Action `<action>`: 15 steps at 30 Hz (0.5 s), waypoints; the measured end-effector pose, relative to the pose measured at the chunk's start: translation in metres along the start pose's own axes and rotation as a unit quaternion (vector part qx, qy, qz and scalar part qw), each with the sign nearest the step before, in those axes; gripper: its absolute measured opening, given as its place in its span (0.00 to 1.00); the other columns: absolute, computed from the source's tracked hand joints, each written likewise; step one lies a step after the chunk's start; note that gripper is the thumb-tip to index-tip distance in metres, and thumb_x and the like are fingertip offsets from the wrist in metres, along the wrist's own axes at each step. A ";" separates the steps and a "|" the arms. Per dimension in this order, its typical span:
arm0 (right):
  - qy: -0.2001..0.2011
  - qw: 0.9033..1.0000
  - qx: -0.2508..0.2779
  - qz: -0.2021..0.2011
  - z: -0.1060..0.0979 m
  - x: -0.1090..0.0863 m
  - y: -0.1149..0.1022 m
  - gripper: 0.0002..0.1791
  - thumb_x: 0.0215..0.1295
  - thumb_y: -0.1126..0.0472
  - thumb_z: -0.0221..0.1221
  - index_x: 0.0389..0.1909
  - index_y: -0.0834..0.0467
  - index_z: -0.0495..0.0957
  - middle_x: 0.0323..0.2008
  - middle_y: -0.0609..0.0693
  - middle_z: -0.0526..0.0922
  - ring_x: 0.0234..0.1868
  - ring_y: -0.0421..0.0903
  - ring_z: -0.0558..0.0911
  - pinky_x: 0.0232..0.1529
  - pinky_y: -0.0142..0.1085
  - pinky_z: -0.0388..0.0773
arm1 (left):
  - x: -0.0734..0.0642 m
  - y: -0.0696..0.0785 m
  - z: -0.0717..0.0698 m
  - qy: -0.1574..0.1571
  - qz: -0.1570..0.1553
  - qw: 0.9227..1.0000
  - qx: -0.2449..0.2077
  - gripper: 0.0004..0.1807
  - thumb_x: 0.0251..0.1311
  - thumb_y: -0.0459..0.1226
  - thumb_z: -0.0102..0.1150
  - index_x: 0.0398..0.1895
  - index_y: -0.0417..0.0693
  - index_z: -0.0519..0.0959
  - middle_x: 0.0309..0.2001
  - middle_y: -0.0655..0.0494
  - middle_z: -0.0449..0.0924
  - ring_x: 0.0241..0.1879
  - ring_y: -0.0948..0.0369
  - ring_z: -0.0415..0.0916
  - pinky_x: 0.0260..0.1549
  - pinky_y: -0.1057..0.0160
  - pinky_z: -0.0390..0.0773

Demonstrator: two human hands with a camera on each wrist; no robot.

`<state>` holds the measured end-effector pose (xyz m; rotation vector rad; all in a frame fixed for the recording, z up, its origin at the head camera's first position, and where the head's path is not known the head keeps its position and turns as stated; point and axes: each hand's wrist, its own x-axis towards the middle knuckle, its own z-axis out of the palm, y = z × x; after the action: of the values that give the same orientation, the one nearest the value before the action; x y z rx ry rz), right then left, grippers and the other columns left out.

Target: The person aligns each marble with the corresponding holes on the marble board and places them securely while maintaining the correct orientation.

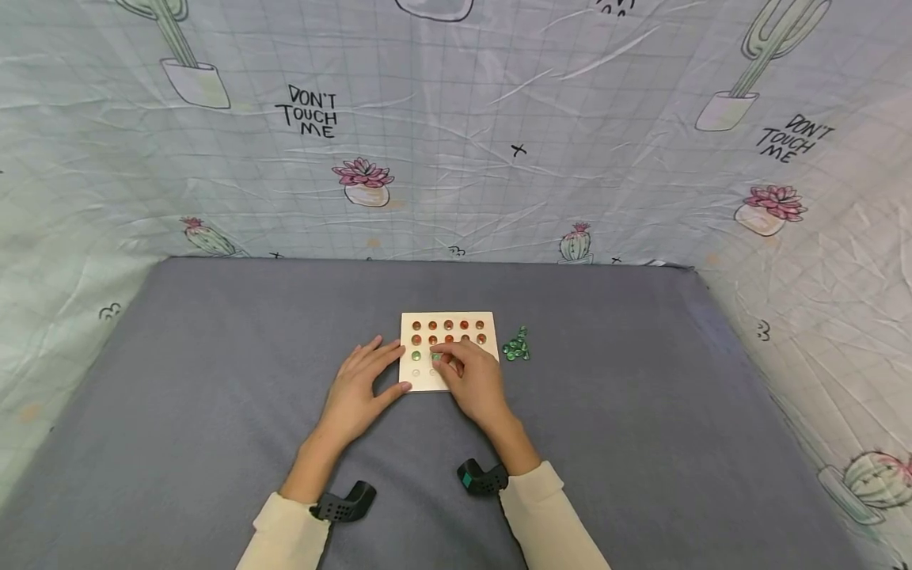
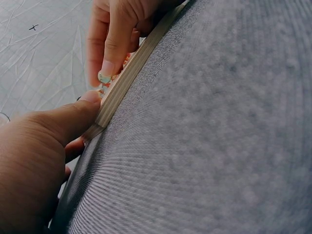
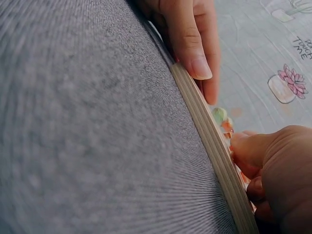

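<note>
A pale wooden board (image 1: 427,383) with rows of round hollows lies on the grey cloth. Its two far rows hold orange-red glass gems (image 1: 448,325), and a green glass gem (image 1: 416,356) sits at the left of the third row. My left hand (image 1: 356,396) rests against the board's left side, fingers fairly straight and thumb at the near left corner. Over the third row, my right hand (image 1: 476,384) pinches another green glass gem (image 2: 104,77) between thumb and fingertips, close above the board. That hand hides part of the two near rows.
Just right of the board lies a small pile of green glass gems (image 1: 516,346). The grey cloth (image 1: 641,412) covers the table. Printed fabric (image 1: 456,119) with cactus drawings hangs behind and along both sides.
</note>
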<state>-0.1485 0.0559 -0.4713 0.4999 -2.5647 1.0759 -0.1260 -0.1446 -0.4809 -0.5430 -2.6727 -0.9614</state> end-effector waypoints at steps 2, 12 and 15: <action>0.001 1.000 -0.009 0.002 0.001 0.000 0.000 0.10 0.52 0.59 0.64 0.37 0.50 0.82 0.20 0.37 0.70 0.16 0.34 0.61 0.14 0.28 0.58 | 0.000 0.000 0.000 0.000 0.000 1.000 -0.002 0.30 0.50 0.49 0.62 0.57 0.50 0.71 0.58 0.54 0.68 0.63 0.53 0.55 0.64 0.53 0.47; -0.002 0.999 -0.038 0.015 0.004 0.000 -0.001 0.10 0.53 0.57 0.63 0.38 0.47 0.82 0.21 0.36 0.69 0.16 0.34 0.62 0.14 0.28 0.58 | -0.002 0.000 -0.001 0.003 0.000 1.000 -0.001 0.31 0.49 0.48 0.63 0.57 0.49 0.71 0.58 0.53 0.68 0.62 0.52 0.55 0.63 0.52 0.48; 0.000 0.999 -0.043 0.016 0.005 0.001 -0.002 0.10 0.53 0.56 0.63 0.38 0.47 0.82 0.21 0.36 0.70 0.16 0.34 0.62 0.14 0.28 0.58 | -0.002 -0.001 -0.001 0.003 -0.001 1.000 -0.001 0.31 0.48 0.47 0.64 0.57 0.49 0.71 0.58 0.54 0.68 0.62 0.52 0.55 0.63 0.52 0.48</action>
<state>-0.1489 0.0508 -0.4728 0.4378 -2.6145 0.9704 -0.1244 -0.1460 -0.4815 -0.5372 -2.6684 -0.9646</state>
